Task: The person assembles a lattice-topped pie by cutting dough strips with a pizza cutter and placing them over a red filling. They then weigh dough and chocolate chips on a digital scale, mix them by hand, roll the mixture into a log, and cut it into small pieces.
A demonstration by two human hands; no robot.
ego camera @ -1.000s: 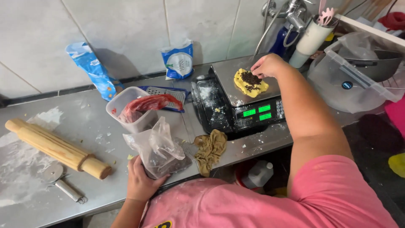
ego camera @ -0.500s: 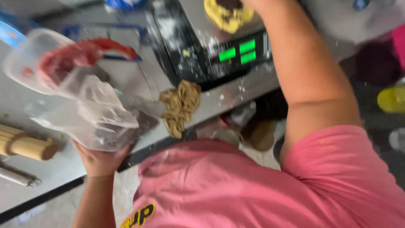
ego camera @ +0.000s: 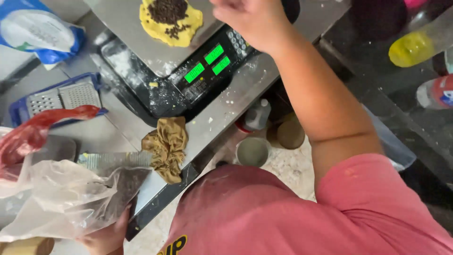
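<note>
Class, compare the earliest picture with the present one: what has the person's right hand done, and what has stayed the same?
The right hand has lifted off the yellow dough disc topped with dark bits and hangs above the black weighing scale. The left hand still holds the clear plastic bag. The dough stays on the pan; the crumpled tan cloth has not moved.

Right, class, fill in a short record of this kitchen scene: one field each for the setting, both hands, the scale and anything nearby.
setting: steel counter
left hand: grips a clear plastic bag of dark bits
right hand: raised above the digital scale, fingers hidden
on scale: flat yellow dough topped with dark chips
nearby: crumpled tan cloth, grater, blue-and-white bag
</note>
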